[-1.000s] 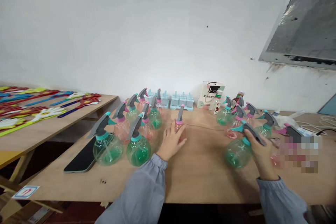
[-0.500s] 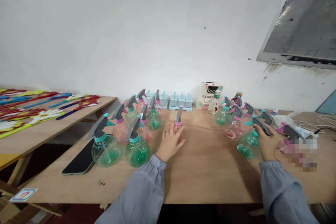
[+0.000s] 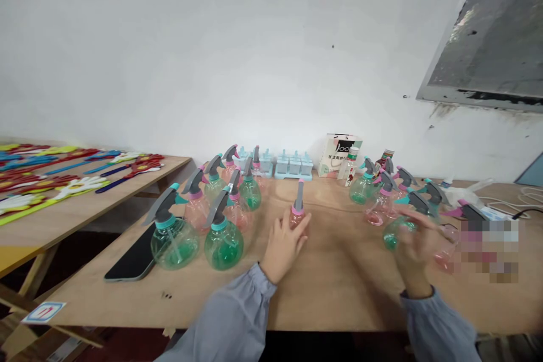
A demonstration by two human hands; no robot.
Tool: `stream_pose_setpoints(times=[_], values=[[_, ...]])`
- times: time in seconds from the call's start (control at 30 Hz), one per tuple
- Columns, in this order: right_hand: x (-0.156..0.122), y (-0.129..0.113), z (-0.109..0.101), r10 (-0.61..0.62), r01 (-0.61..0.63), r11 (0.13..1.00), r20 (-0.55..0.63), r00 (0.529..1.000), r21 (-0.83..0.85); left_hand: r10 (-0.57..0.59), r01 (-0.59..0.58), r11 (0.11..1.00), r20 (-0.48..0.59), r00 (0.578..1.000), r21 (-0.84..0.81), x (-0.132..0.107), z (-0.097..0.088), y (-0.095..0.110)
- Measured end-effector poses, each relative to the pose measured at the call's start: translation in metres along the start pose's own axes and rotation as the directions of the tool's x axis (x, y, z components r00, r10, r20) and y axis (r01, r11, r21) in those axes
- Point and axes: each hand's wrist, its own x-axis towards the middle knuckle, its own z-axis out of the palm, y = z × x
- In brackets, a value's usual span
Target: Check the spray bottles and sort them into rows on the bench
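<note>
My left hand has its fingers curled round a small pink spray bottle with a grey trigger head, standing at the table's middle. Blurred by motion, my right hand is in front of a green spray bottle, fingers apart, with nothing visible in it. The hand partly hides that bottle and a pink spray bottle to its right. Several pink and green spray bottles stand in a group left of my left hand, the nearest being a green one. Others stand behind my right hand.
A phone lies by the left bottles. Light blue ice-pop moulds, a printed paper bag and a small clear bottle stand along the wall. White cables lie at right. Another table holds colourful hand-shaped items.
My right hand has let go of the green spray bottle and moved left and toward me. My left hand and the pink spray bottle have shifted slightly right and nearer.
</note>
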Motion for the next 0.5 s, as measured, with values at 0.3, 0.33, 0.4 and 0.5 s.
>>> stream_pose_setpoints(times=[0.3, 0.33, 0.4, 0.5], values=[[-0.029, -0.082, 0.091, -0.031, -0.395, 0.846, 0.774, 0.632, 0.357, 0.044, -0.036, 0.996, -0.099, 0.994, 0.076, -0.04, -0.01, 0.044], [-0.028, -0.085, 0.09, -0.055, -0.416, 0.827, 0.79, 0.611, 0.379, 0.035, -0.029, 0.997, -0.101, 0.994, 0.07, -0.042, -0.01, 0.046], [-0.026, -0.089, 0.088, -0.066, -0.456, 0.802, 0.815, 0.576, 0.387, 0.012, -0.007, 0.998, -0.099, 0.995, 0.056, -0.045, -0.009, 0.05], [-0.03, -0.094, 0.088, -0.007, -0.498, 0.804, 0.843, 0.538, 0.325, -0.03, 0.033, 0.999, -0.088, 0.996, 0.036, -0.048, -0.008, 0.055]])
